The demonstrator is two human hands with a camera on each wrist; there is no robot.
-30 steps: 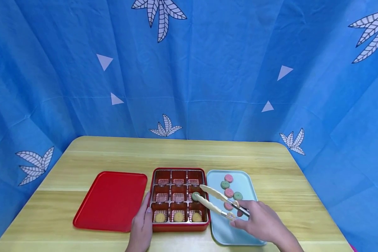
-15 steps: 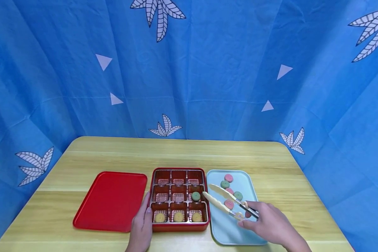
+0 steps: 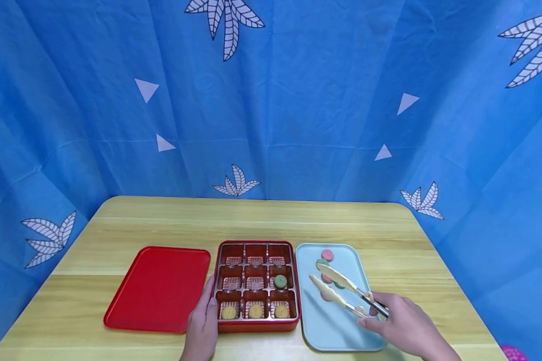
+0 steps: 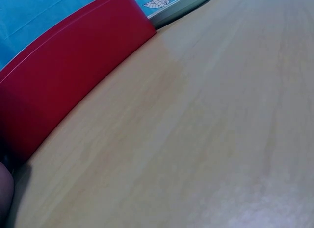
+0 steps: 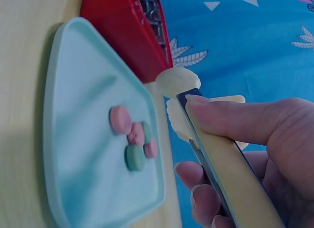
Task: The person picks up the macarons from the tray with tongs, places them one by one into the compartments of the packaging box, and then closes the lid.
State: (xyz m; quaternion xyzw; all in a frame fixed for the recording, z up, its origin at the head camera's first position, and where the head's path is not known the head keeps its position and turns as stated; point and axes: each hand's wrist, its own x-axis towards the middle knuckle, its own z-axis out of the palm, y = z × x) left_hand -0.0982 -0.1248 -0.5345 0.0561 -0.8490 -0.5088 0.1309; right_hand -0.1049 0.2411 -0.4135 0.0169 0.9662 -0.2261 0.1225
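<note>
My right hand (image 3: 406, 321) holds a pair of tongs (image 3: 340, 280) with cream tips. The tips stand apart above the pale blue tray (image 3: 343, 333), nothing between them. In the right wrist view, pink cookies (image 5: 120, 120) and green cookies (image 5: 135, 158) lie clustered on that tray. My left hand (image 3: 201, 323) rests against the left side of a red box (image 3: 257, 327), fingers extended along it. The box has a divided insert. Yellow cookies (image 3: 255, 311) sit in its front row, and one green cookie (image 3: 280, 282) occupies the middle row's right compartment.
Left of the box lies a flat red tray or lid (image 3: 160, 288). The wooden table (image 3: 253, 215) ends at a blue patterned curtain (image 3: 271, 100). Box and blue tray stand side by side, almost touching.
The tongs have let go of the green cookie, leaving it in the compartment. My right hand has carried them rightward over the blue tray. My left hand stays put.
</note>
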